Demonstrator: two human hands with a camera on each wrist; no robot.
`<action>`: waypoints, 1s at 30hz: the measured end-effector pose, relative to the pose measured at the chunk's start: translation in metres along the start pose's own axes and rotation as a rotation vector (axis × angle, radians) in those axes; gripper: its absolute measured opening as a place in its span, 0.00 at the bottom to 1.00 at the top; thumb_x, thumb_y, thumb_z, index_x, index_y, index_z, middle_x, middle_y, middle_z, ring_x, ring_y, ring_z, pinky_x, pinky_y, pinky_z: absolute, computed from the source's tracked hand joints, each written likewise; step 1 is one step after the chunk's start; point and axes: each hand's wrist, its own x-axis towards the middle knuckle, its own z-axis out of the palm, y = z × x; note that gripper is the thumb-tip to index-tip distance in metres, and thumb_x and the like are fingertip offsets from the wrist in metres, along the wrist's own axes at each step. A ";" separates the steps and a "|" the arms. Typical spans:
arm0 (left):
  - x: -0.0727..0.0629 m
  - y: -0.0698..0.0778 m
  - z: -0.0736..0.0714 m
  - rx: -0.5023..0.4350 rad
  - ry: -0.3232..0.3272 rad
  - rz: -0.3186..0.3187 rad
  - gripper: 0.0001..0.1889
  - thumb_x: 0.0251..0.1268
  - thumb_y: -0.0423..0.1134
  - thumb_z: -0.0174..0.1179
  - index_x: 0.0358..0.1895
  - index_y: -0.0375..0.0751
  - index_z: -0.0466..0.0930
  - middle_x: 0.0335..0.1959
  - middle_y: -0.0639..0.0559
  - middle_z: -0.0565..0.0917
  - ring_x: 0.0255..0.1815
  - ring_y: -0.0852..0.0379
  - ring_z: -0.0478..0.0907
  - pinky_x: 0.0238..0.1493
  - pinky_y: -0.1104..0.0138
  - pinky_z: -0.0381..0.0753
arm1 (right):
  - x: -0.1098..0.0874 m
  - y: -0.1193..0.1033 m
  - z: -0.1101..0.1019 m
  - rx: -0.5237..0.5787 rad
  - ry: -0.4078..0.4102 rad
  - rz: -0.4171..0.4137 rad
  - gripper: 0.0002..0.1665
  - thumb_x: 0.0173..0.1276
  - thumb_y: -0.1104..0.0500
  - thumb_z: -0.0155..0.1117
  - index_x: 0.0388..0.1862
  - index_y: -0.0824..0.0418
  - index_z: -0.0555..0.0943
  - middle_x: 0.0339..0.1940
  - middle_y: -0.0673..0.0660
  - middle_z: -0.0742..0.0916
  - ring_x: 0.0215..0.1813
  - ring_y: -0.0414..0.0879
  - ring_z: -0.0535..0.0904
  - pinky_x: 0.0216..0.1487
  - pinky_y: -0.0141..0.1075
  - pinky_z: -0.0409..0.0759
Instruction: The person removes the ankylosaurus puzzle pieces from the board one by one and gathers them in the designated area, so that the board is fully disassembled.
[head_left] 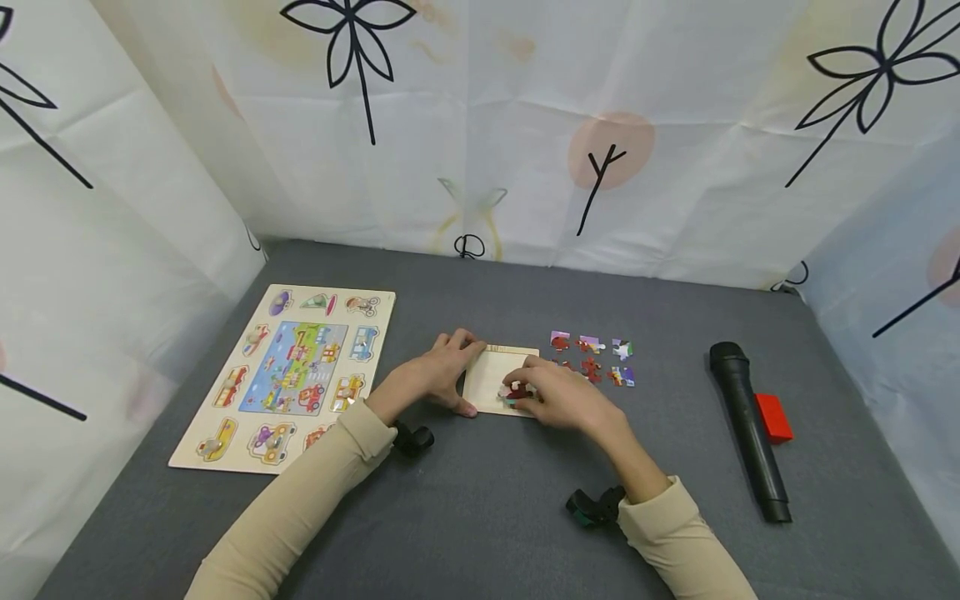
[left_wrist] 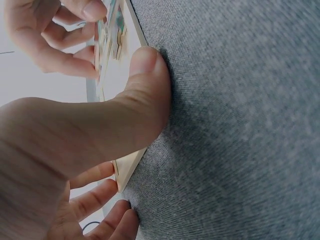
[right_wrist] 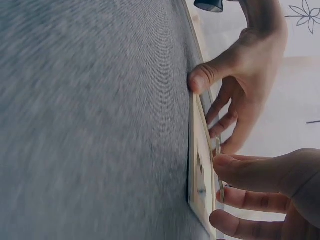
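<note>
A small light-wood puzzle tray (head_left: 491, 367) lies on the grey table. My left hand (head_left: 441, 371) holds its left side, thumb at the near corner and fingers at the far one. Over the tray's right part, my right hand (head_left: 566, 396) pinches a thin puzzle piece (right_wrist: 218, 146) between thumb and fingers, just above the tray surface. In the right wrist view a placed piece (right_wrist: 201, 177) lies inside the tray, under the held one. Several loose jigsaw pieces (head_left: 591, 368), red, purple and white, lie right of the tray, partly behind the right hand.
A large wooden picture-puzzle board (head_left: 255, 425) lies at the left, beside the left forearm. To the right are a black microphone (head_left: 750, 433) and a red block (head_left: 774, 418). Patterned white cloth (head_left: 525, 192) hangs behind the table and at both sides.
</note>
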 end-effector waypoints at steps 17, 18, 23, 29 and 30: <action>-0.002 0.000 -0.001 0.023 0.005 0.017 0.56 0.51 0.56 0.79 0.81 0.42 0.56 0.77 0.39 0.59 0.71 0.39 0.62 0.71 0.46 0.72 | -0.039 0.039 -0.016 -0.040 0.059 0.057 0.16 0.68 0.61 0.71 0.55 0.57 0.86 0.42 0.53 0.84 0.35 0.40 0.72 0.37 0.34 0.71; -0.002 0.000 -0.001 0.021 0.004 0.017 0.56 0.51 0.55 0.79 0.81 0.42 0.56 0.77 0.39 0.59 0.71 0.39 0.62 0.71 0.46 0.72 | -0.041 0.041 -0.016 -0.041 0.061 0.062 0.17 0.68 0.61 0.71 0.55 0.57 0.86 0.42 0.53 0.84 0.35 0.40 0.72 0.36 0.34 0.71; -0.002 0.000 0.000 0.023 0.007 0.019 0.56 0.52 0.55 0.79 0.81 0.42 0.56 0.77 0.39 0.59 0.71 0.38 0.62 0.70 0.46 0.72 | -0.048 0.050 -0.014 -0.043 0.066 0.084 0.17 0.68 0.62 0.71 0.56 0.57 0.86 0.42 0.54 0.83 0.36 0.41 0.73 0.35 0.37 0.73; -0.001 0.000 0.001 0.034 0.004 0.021 0.56 0.52 0.56 0.79 0.81 0.42 0.56 0.77 0.39 0.59 0.71 0.38 0.62 0.70 0.46 0.73 | -0.052 0.057 -0.013 -0.039 0.066 0.131 0.19 0.68 0.61 0.71 0.57 0.55 0.85 0.44 0.54 0.84 0.38 0.42 0.74 0.37 0.40 0.73; -0.001 0.000 0.001 0.033 0.002 0.020 0.56 0.52 0.56 0.78 0.81 0.42 0.55 0.77 0.39 0.58 0.71 0.38 0.62 0.70 0.46 0.73 | -0.053 0.057 -0.013 -0.037 0.065 0.136 0.19 0.68 0.61 0.71 0.58 0.54 0.85 0.44 0.54 0.84 0.38 0.43 0.74 0.37 0.40 0.74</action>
